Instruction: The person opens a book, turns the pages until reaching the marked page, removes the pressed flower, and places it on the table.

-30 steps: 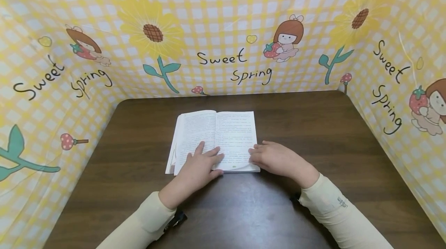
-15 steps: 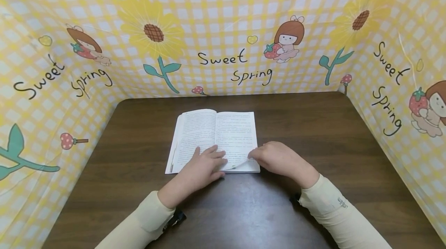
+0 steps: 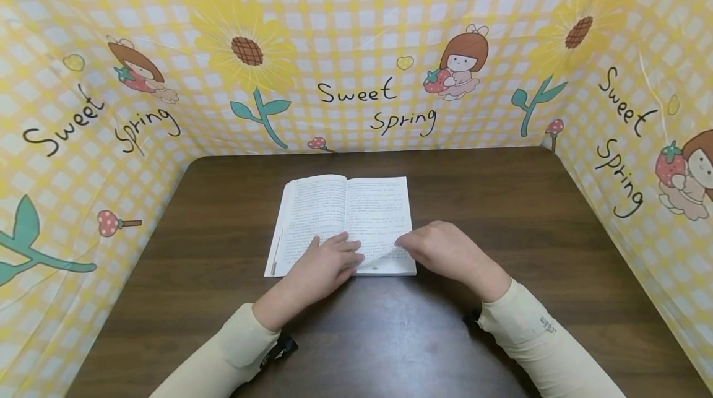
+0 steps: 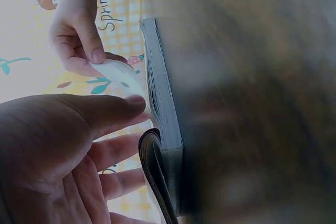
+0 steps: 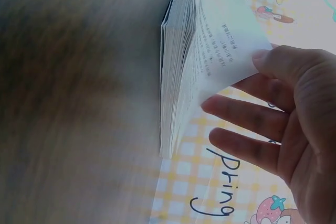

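Note:
An open book (image 3: 317, 206) with printed text lies on the table in the head view. My right hand (image 3: 442, 249) pinches the lower right corner of a right-hand page (image 5: 231, 40) between thumb and index finger. That corner is lifted off the pages beneath, as the right wrist view shows. Across the book's lower middle, near the spine, rests my left hand (image 3: 320, 265) with its fingers spread. In the left wrist view the thick page block (image 4: 163, 87) stands out, and a few left-hand leaves (image 4: 152, 166) curl over beside the fingers.
The dark wooden table (image 3: 501, 200) extends around the book on every side. Yellow checked cloth (image 3: 356, 33) with printed flowers and lettering encloses its back and both sides.
My right hand has taken the page's lower corner and raised it slightly. The left hand has shifted a little to the right, its thumb drawing in closer. The book stays in place.

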Available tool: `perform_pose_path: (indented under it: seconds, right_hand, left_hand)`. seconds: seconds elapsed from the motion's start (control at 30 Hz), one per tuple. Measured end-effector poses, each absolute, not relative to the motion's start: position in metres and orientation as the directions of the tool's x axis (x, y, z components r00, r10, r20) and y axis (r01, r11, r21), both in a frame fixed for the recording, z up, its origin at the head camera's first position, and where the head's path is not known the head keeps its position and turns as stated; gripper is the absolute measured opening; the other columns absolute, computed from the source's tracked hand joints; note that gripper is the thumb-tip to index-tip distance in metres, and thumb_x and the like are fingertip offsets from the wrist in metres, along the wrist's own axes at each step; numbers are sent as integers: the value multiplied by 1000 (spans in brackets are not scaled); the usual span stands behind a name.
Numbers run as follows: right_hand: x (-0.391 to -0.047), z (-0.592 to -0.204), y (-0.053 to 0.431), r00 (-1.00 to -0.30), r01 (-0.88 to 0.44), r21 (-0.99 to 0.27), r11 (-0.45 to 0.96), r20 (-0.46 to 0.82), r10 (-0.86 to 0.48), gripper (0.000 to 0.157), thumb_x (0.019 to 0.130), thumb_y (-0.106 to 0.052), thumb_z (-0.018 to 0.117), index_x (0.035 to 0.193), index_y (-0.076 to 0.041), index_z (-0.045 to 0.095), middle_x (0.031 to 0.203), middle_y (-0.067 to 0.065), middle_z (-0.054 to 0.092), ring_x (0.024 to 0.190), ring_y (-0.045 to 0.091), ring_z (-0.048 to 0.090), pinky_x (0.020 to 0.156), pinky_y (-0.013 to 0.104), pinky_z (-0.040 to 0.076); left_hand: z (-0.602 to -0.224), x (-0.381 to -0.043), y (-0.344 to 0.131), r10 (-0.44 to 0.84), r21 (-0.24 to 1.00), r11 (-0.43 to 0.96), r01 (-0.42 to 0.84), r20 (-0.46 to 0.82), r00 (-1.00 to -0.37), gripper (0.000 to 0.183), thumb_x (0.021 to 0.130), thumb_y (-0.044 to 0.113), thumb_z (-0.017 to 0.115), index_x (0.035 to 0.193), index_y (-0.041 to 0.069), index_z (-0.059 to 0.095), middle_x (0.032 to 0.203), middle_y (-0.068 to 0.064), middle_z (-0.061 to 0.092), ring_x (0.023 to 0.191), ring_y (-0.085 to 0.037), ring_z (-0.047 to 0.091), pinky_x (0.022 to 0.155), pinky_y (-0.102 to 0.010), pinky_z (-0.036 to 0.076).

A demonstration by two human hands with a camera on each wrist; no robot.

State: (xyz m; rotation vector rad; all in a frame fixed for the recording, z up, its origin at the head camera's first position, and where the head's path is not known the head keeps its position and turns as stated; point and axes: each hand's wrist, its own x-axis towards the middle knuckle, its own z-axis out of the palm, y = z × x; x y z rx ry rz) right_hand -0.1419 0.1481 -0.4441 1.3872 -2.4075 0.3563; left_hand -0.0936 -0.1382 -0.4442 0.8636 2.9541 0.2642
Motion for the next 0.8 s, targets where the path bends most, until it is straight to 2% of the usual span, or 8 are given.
perform_pose_path:
  seconds: [0.3,0.47,0.63,0.8]
  right_hand:
    - [-141,-442,149,-460,-867,-53,495,467,-755,20,87,-3,74,102,-17,76,83,-10,74,68,7,66,66,28,56]
    - [-141,-439,148,-490,-853,-77,517,460,-740,20,87,-4,76,104,-15,77,93,-7,78,77,8,71,71,29,59]
    - [-141,-438,148,-522,-826,-77,558,477,-707,19,90,-7,75,108,-13,76,96,-4,78,80,10,73,72,31,60]
    - [-142,-437,149,-575,-787,-98,610,476,-665,28,92,-15,75,120,-13,73,112,2,77,94,16,75,78,35,61]
  left_hand:
    - [-445,-94,-137,508,211,842,497,0,-861,24,99,23,69,121,24,77,142,6,64,142,-25,50,106,-74,36]
    - [-445,-94,-137,495,212,848,485,7,-869,23,99,22,68,120,23,78,140,5,66,141,-25,51,107,-73,37]
    - [-446,-94,-137,480,210,856,472,14,-877,27,99,19,65,124,22,75,139,4,67,141,-23,51,107,-72,37]
    - [-446,-94,-137,452,231,865,445,28,-892,32,98,17,63,129,18,72,142,0,64,140,-22,52,108,-70,38]
